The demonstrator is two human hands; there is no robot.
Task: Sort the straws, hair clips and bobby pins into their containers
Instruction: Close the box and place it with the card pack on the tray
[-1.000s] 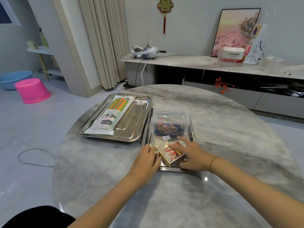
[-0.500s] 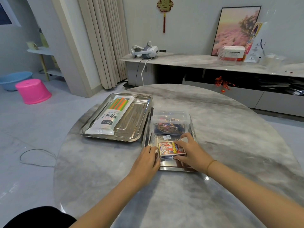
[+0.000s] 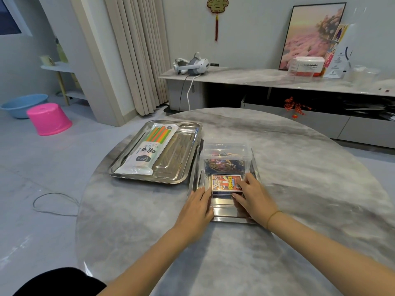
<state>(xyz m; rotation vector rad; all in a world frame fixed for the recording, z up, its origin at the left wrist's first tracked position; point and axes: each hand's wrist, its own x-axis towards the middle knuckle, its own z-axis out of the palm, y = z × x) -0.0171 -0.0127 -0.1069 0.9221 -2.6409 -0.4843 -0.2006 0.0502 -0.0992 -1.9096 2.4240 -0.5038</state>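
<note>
A table [image 3: 299, 167] fills the middle of the frame. Two trays sit side by side at its centre. The left tray [image 3: 149, 179] holds a pack of straws [image 3: 149, 150] lying along its left half. The right tray [image 3: 230, 220], just beside it, holds a lidded box [image 3: 225, 159] at its far end, with a small packet [image 3: 226, 183] right before that box. The left hand [image 3: 196, 208] lies over the right tray's left rim, fingertips at the small packet's left side. The right hand [image 3: 254, 199] holds the small packet's right side. Behind the table, across the upper right, a sideboard [image 3: 256, 77] carries a headset [image 3: 191, 65] at its left end and a picture [image 3: 310, 33] further right. At the left edge of the frame a stool [image 3: 49, 119] stands before a basin [image 3: 21, 104].
</note>
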